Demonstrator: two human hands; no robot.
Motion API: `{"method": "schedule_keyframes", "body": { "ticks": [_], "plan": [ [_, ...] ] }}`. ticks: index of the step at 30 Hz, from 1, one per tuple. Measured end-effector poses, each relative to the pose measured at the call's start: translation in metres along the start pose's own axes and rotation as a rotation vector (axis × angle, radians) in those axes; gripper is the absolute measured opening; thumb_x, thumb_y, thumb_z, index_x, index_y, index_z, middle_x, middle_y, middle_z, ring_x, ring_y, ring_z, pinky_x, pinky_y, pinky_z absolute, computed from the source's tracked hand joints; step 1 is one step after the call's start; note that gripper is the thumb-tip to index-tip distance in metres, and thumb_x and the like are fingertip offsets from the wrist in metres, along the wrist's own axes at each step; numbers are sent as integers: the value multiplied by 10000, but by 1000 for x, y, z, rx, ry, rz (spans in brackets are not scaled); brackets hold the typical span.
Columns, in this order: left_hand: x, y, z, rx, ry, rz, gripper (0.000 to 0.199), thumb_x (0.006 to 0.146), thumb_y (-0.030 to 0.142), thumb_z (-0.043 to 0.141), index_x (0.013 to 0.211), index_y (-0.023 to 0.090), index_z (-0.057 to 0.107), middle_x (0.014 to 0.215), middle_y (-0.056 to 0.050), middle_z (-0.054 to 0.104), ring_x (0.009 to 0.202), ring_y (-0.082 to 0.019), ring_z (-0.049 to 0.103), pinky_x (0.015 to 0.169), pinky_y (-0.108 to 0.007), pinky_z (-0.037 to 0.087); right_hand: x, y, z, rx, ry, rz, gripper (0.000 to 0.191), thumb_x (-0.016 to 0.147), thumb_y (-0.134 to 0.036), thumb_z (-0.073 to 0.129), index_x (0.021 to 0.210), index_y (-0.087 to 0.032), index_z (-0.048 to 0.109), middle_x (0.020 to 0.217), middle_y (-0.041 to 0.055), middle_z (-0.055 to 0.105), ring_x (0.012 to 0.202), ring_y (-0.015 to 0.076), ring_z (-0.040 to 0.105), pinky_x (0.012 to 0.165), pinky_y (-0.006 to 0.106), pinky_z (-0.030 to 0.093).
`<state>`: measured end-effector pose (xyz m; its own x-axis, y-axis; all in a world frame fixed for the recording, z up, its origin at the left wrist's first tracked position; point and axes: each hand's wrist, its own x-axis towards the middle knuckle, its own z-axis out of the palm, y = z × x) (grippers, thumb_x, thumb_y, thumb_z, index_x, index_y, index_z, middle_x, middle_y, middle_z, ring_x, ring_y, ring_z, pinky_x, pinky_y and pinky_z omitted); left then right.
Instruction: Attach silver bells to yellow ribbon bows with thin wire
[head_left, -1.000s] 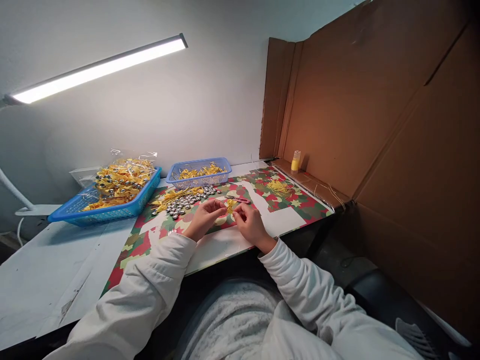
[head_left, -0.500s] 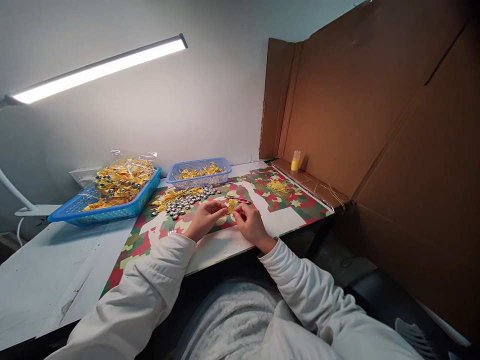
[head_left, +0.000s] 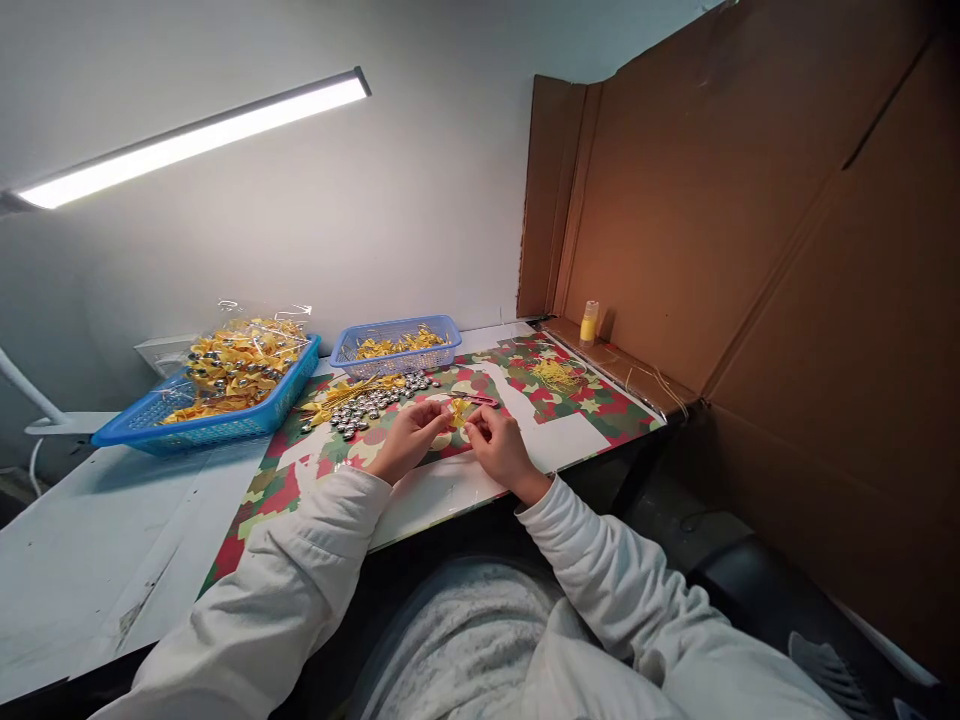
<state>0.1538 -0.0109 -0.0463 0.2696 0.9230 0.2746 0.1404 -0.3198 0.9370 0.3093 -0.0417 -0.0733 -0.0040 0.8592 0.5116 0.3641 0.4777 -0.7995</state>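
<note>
My left hand (head_left: pixel 414 434) and my right hand (head_left: pixel 498 446) meet over the front of the patterned mat, fingers pinched. Between their fingertips is a small yellow ribbon bow (head_left: pixel 459 411), partly covered by the fingers. Both hands appear to grip it, one from each side. Just beyond them lies a pair of pink-handled snips (head_left: pixel 480 399). Left of my left hand, silver jingle bells (head_left: pixel 361 412) are spread in a loose pile, with yellow ribbon pieces (head_left: pixel 337 398) behind them.
A blue basket (head_left: pixel 289 395) at the left holds bagged yellow bows with bells. Behind the bells stands a smaller blue basket (head_left: pixel 346 358) of yellow pieces. Yellow thread trimmings (head_left: pixel 555 375) lie right on the mat (head_left: pixel 577 440). A small bottle (head_left: pixel 589 325) stands beside the cardboard wall (head_left: pixel 720 250).
The yellow bow has turned slightly between my fingertips and shows a little more spread. Both hands stay nearly where they were; the whole view has shifted slightly.
</note>
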Motion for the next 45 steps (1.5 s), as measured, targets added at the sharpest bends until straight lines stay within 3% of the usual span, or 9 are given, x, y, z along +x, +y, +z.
{"method": "schedule_keyframes", "body": {
  "ticks": [23,45],
  "plan": [
    [0,-10,-2,41,-47,55,398,692,548,695,678,157,620,649,-4,628,646,-141,595,662,-267,509,0,3,2,-2,0,-6,104,820,-246,494,727,-202,510,589,-18,572,519,132,543,532,238,388],
    [0,-6,-2,101,-3,104,366,722,521,669,658,166,609,609,-1,625,588,-129,564,598,-244,480,0,2,2,20,7,6,105,816,-253,496,723,-204,498,565,-23,558,505,134,534,523,238,378]
  ]
}}
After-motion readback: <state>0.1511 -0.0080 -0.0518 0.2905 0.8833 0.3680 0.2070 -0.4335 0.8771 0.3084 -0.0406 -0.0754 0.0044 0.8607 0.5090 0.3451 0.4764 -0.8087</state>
